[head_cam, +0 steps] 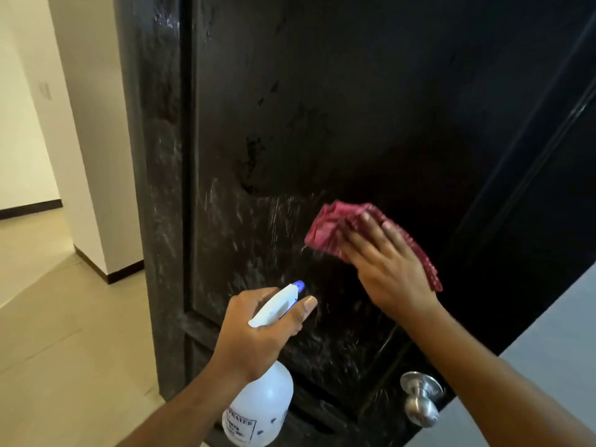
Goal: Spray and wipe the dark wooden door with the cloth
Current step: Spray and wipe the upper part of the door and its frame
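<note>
The dark wooden door (371, 101) fills most of the view, with whitish wet streaks across its lower panel. My right hand (385, 269) presses a crumpled red patterned cloth (329, 227) flat against the door, right of centre. My left hand (254, 330) grips the neck of a white spray bottle (261, 411), forefinger stretched out by the trigger. The bottle's blue nozzle (300, 285) points at the door, just below and left of the cloth.
A silver round door knob (419, 398) sticks out at the lower right, under my right forearm. Left of the door, a tiled floor (48, 350) runs into a hallway with cream walls (87, 124) and dark skirting. A grey wall (554, 366) lies at the right.
</note>
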